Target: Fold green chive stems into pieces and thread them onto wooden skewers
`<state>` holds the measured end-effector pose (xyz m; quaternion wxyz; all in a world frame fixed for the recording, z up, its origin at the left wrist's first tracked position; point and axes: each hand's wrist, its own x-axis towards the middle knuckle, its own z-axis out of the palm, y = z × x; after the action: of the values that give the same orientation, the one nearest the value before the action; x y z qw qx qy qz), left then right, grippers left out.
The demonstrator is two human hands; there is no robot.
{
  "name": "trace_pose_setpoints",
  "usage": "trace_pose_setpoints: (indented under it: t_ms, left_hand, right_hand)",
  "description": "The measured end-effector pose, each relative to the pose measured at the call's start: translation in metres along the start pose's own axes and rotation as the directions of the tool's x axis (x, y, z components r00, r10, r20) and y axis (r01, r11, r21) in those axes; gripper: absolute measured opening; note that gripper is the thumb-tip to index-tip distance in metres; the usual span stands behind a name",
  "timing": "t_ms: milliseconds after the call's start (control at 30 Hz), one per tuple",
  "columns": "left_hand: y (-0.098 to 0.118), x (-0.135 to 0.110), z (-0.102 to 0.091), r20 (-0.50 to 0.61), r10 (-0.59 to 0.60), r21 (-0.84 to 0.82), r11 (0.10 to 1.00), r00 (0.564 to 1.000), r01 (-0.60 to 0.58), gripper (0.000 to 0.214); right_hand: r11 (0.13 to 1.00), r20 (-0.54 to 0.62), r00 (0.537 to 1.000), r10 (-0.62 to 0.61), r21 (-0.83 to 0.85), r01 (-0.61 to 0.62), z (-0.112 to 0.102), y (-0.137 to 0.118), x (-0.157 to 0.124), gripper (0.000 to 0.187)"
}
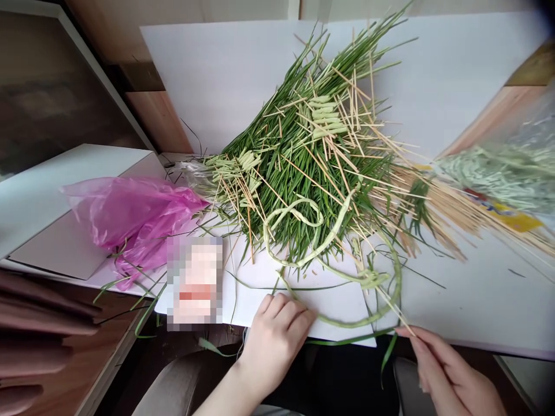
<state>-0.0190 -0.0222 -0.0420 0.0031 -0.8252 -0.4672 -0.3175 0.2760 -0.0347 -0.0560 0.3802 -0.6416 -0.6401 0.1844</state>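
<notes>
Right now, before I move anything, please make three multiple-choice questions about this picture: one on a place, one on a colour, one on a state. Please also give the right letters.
1. Where is the pink plastic bag compared with the pile of green leaves?
A. On top of the pile
B. To the left of the pile in this view
C. Behind the pile

2. What colour are the thin sticks at the pile?
A. Blue
B. Red
C. Pale tan

3. What is the state of the long green strip near the left hand and the right hand?
A. Curved into loops
B. Lying straight
C. Packed inside the bag

Answers:
1. B, because the bag lies beside the pile on the left.
2. C, because the sticks show a pale wood colour.
3. A, because the strip bends round in loops.
</notes>
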Motion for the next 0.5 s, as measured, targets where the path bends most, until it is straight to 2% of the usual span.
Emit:
trace_pose_setpoints:
  t_ms: [67,200,367,500]
  left_hand:
    - [-0.004,0.002,-0.005,0.016,-0.013,-0.007,1.0,1.0,0.013,0.017]
    - [-0.021,0.006,-0.017,0.034,-0.084,0.066,0.994,0.996,0.082,0.021]
    - [-0.042,0.006,-0.026,0.084,-0.137,0.113,0.985,0.987,0.127,0.034]
    - [-0.051,0.007,-0.032,0.105,-0.145,0.099,0.986,0.984,0.134,0.032]
  right_hand:
    - [0.995,0.026,0.997,-0.073,-0.061,0.074,0.007,-0.004,0.002,0.028]
    - [0.971,0.007,0.983,-0.181,-0.154,0.18,0.021,-0.009,0.003,0.028]
    - [0.949,-0.057,0.979,-0.194,-0.262,0.173,0.037,-0.014,0.002,0.038]
    - [0.925,-0.133,0.96,-0.246,-0.329,0.191,0.039,-0.019,0.01,0.035]
